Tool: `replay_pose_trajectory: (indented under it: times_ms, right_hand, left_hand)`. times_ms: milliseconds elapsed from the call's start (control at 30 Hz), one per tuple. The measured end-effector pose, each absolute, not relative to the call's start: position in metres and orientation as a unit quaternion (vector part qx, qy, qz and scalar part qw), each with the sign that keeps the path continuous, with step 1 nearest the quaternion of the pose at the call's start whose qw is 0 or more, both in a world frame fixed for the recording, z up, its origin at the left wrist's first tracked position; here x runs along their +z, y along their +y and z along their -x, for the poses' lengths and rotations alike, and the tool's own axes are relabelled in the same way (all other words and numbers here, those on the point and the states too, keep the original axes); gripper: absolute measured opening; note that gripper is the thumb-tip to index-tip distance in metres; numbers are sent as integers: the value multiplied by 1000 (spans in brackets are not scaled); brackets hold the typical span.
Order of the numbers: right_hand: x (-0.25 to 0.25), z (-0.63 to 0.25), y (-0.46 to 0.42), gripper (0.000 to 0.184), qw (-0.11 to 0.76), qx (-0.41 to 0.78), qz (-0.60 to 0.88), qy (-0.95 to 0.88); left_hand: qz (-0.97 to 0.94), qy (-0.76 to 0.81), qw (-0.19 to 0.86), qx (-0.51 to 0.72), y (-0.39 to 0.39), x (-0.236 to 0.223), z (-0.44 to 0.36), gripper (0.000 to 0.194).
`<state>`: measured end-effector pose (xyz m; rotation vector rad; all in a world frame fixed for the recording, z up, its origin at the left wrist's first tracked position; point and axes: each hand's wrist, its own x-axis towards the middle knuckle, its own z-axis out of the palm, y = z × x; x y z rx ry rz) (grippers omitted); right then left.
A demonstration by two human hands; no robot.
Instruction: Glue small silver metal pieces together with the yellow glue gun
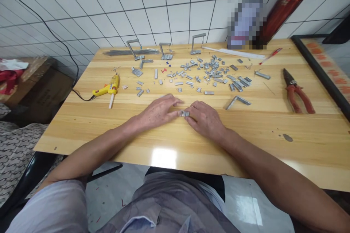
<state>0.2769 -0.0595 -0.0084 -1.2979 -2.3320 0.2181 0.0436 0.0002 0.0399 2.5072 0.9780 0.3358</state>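
Observation:
Close to the front of the table, my right hand (206, 118) has its fingers curled and pinches a small block of grey metal strips (185, 114) that look like rows of staples. My left hand (164, 109) lies opposite, its index finger stretched out apart from the thumb. Its thumb tip meets the left end of the block. Just beyond both hands, loose grey staple strips (209, 93) are scattered, with a thicker heap (214, 66) farther back. To the right lies an L-shaped grey piece (237, 99).
Three small hook-armed grey stands (166, 51) line the back, near thin metal rods (120, 52). A yellow glue gun (111, 86) with its cord lies left; red-handled pliers (296, 93) and a red pen (270, 56) lie right. A red flask (290, 7) leans against the tiled wall.

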Motion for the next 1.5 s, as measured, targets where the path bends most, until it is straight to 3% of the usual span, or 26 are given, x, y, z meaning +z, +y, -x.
replay_pose_trajectory:
  times_ms: [167,400,567,733,900,1067,1200,1500]
  right_hand:
    - [-7,-277,-59,16,231,81,463,-852]
    - [-3,-279,-61,29,209,109,489,-840]
    - [-3,-278,-60,16,215,111,488,-839]
    - [-8,-279,-60,16,225,109,472,-845]
    - [-8,-281,-59,16,272,143,467,-829]
    - [1,-282,-56,13,353,292,481,-748]
    - [7,-284,-54,18,370,370,483,-702]
    - [-14,-271,-56,14,295,162,453,-825]
  left_hand:
    - [-907,358,167,147,26,54,-85,25]
    - [-917,378,110,63,45,47,-166,23]
    - [-918,381,110,23,61,43,-178,15]
    - [-910,396,119,24,70,37,-181,19]
    - [-906,401,125,57,64,52,-164,17]
    - [-880,423,147,156,47,76,-101,14]
    - [-850,476,156,165,33,73,-54,10]
    - [-826,496,192,185,1,50,-29,9]
